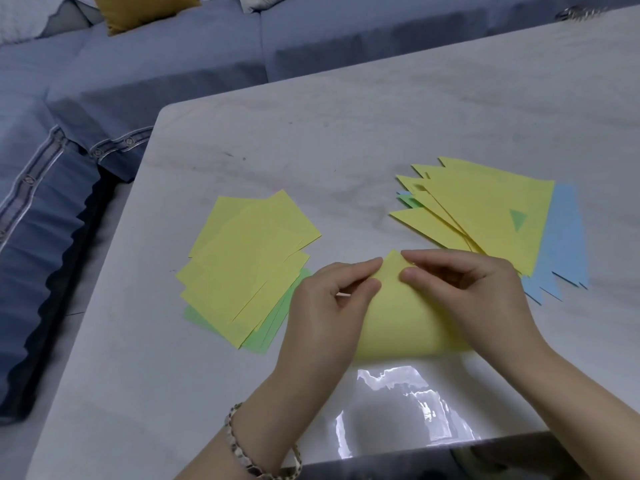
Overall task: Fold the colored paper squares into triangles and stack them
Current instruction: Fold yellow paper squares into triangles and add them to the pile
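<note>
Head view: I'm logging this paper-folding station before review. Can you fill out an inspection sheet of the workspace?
Surface: pale table, glare near the front edge.
Job's things: yellow sheet curled over, mid-fold; unfolded squares on the left, yellow over green; folded triangles on the right, yellow over green and blue.
Clutter: shiny object at far right corner, too blurred to identify.
Grippers: left hand and right hand both pinch the sheet's far corner.
Cables: nothing seen.
Surroundings: blue sofa behind, mustard cushion on it.
</note>
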Motion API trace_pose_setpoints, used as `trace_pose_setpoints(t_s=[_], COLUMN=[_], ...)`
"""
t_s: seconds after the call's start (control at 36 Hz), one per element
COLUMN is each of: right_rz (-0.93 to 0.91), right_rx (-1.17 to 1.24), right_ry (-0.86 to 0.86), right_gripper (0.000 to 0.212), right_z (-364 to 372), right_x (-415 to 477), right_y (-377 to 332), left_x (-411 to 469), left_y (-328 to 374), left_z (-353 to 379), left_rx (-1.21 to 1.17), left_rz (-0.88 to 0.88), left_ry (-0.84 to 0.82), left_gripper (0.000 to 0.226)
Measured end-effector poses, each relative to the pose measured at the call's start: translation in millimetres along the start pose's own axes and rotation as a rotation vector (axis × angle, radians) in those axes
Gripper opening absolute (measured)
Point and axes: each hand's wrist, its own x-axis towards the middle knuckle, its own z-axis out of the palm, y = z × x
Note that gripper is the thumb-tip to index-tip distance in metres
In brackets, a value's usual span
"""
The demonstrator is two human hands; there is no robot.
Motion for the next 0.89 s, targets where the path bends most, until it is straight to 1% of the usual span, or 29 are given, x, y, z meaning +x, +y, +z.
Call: trace_pose_setpoints(t_s=[0.22,0.39,0.56,0.67,0.89], right_rz=[-0.024,-0.042,-0.032,-0.011,0.009], right_rx=[-0.011,-0.028,-0.043,-0.045,-0.074], right_ry=[-0.023,-0.039,-0.043,-0.044,-0.063], right_gripper=[0.026,0.027,0.025,0.024,0.022], right_z=[-0.8,-1.5,-1.3,-2.6,-3.0], right_x=[-0.8,-0.6,-1.2,-0.6,1.2], right_y=[-0.3,-1.4,-2.5,-3.0,-2.7], left_x=[-1.8,-2.1,-2.5,-1.5,-1.9], left_y=[0.3,-0.5,-0.3,-0.2,-7.6], left_z=[2.0,3.0,6.2,6.4,6.2], left_rx=[0.013,0.037,0.018,-0.008,-0.01], left_rz=[0.012,-0.006,-0.035,-0.037,-0.007], left_ry=[0.024,0.039,0.105,0.094,0.092], left_gripper=[0.034,0.02,0.026,0.021,0.021])
